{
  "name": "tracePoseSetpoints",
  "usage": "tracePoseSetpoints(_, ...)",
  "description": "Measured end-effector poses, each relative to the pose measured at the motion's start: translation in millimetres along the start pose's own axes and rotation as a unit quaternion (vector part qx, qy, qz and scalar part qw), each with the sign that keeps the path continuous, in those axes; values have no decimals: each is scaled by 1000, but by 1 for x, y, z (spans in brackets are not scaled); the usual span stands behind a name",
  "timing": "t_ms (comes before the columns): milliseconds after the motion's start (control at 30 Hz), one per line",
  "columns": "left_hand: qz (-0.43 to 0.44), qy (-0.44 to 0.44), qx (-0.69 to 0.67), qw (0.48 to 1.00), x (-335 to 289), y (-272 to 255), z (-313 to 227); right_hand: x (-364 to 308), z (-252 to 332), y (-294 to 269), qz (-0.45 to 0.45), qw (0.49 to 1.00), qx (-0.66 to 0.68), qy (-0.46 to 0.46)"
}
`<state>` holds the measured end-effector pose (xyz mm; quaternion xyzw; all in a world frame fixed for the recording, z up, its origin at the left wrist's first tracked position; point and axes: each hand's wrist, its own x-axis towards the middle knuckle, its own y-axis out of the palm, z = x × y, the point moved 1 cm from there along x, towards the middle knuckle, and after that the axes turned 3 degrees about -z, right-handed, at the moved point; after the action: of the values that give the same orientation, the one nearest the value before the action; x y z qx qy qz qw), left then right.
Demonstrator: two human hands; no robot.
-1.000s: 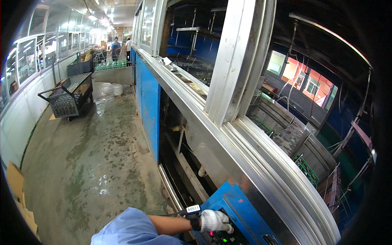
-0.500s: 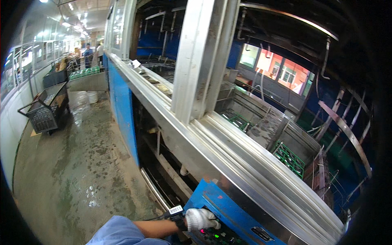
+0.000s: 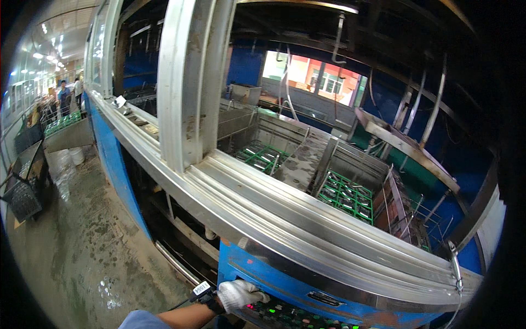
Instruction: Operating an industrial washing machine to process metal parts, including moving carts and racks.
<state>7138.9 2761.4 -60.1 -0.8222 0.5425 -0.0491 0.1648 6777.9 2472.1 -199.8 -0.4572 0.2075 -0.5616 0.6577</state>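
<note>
My left hand point(image 3: 239, 295), in a white knit glove, rests at a control panel point(image 3: 296, 318) low in the blue machine housing. Its fingers are curled together against the panel's upper left edge, beside small red and green lights. What lies under the fingertips is hidden. A dark strap with a white tag point(image 3: 201, 288) sits at my wrist. My right hand is out of view. Past the metal sill point(image 3: 307, 219), a green rack point(image 3: 346, 196) of shiny metal pieces sits in a tank, with another green rack point(image 3: 260, 156) farther left.
A metal upright point(image 3: 189, 82) rises from the sill. On the left, a dark wheeled cart point(image 3: 24, 186) stands on the wet floor point(image 3: 82, 241). Behind it are white buckets point(image 3: 75, 156) and a loaded green rack point(image 3: 63, 123). People point(image 3: 64, 96) stand at the far end. Metal hooks and bars hang inside the machine.
My view has swung right, so more of the tanks, racks and panel shows. My left hand stays at the same part of the panel.
</note>
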Motion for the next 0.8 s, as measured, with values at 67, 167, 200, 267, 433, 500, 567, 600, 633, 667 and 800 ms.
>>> tracePoseSetpoints(67,-60,21,87,994,-4,1,-5,-2,2,0,6,1000,-5,-13)
tracePoseSetpoints(167,-19,22,14,999,-6,-3,-18,-1,5,0,8,999,-13,-33)
tracePoseSetpoints(200,-9,20,52,998,-7,-4,-23,-1,4,1,9,999,-13,-40)
tracePoseSetpoints(267,-28,21,51,998,-9,-2,-24,-1,5,0,10,998,-18,-52)
tracePoseSetpoints(433,-109,91,86,986,-7,5,-3,-3,7,0,19,996,-17,-84)
tracePoseSetpoints(500,-118,80,116,983,-9,2,-10,-4,7,0,21,996,-22,-89)
tracePoseSetpoints(567,-111,98,161,976,-9,1,-15,-5,7,-1,21,995,-24,-94)
tracePoseSetpoints(600,-110,99,162,976,-9,1,-16,-5,7,-1,21,995,-24,-96)
tracePoseSetpoints(633,-103,70,162,979,-9,1,-16,-6,7,-1,21,995,-25,-99)
tracePoseSetpoints(667,-96,43,162,981,-8,2,-16,-6,7,-2,21,994,-25,-103)
tracePoseSetpoints(800,-88,85,117,986,-4,2,-12,-7,6,-1,20,993,-29,-117)
